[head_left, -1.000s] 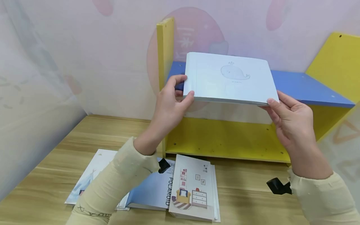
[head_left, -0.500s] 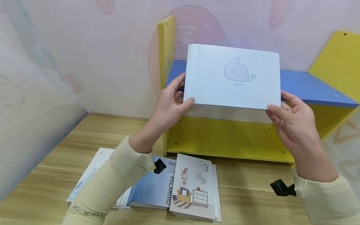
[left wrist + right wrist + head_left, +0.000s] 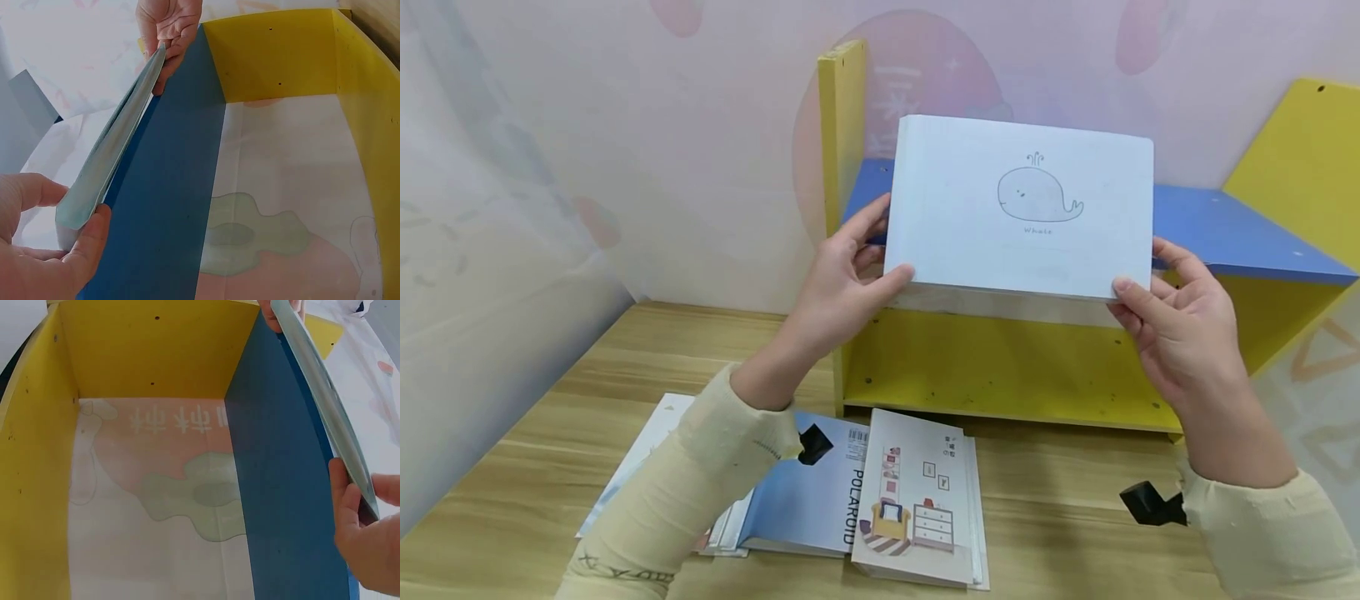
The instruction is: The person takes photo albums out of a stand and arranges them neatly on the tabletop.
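Note:
A white book (image 3: 955,217) with a whale drawing on its cover is held up before the blue shelf board, its cover facing me. The left hand (image 3: 835,287) grips its left end, thumb on the lower left corner of the cover and fingers behind. At the lower right corner the right hand (image 3: 1198,333) pinches it, thumb in front. From the left wrist, the book's edge (image 3: 115,147) shows close beside the blue board (image 3: 169,169); whether they touch I cannot tell. The right wrist view shows the fingers (image 3: 350,506) of the right hand round the near corner.
The shelf unit has yellow side panels (image 3: 842,125) and a yellow bottom board (image 3: 1000,375). On the wooden table (image 3: 1075,508) lie a blue POLAROID book (image 3: 805,492), a book with a furniture picture (image 3: 910,500) and a pale book (image 3: 662,417), partly under the left sleeve.
Both hands have tilted the white book more upright, so the whale cover now faces me more fully. The books on the table have not moved.

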Motion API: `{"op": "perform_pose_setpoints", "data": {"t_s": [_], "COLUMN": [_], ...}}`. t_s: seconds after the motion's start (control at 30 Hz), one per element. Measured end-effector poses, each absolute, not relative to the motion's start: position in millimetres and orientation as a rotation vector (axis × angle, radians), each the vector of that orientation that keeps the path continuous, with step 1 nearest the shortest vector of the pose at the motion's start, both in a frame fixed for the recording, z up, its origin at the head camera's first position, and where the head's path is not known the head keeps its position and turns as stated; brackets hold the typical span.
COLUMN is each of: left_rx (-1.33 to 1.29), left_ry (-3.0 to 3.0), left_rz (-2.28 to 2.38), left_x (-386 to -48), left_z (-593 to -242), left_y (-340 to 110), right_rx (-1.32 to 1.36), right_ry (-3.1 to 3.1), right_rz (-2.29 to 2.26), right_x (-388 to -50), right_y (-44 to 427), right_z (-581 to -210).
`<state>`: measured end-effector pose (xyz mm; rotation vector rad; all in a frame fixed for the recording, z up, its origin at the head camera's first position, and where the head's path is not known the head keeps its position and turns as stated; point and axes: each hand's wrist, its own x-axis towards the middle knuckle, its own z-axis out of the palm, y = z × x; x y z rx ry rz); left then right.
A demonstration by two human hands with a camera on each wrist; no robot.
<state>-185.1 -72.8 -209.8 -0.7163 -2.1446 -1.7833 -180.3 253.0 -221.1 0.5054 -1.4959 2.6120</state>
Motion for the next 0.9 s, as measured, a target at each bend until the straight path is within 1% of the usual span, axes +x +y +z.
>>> {"op": "perform_pose_setpoints", "data": {"t_s": [0.33, 0.7, 0.9], "left_rx": [-0.755, -0.909, -0.947], "left_ry": [-2.147, -2.165, -2.187], "left_rz": [-1.784, -1.859, -1.843], "left_x": [-177, -167, -164], "left_z": [-210, -209, -213], "left_y": [-80, -89, -91], "right_rx": [0.683, 0.895, 0.951], "right_ry": [-1.601, -1.639, -1.608], "right_rz": [2.504, 2.427, 2.44], "right_x": [-174, -168, -166], "right_y": [255, 257, 257], "right_z": [-226, -230, -232]}}
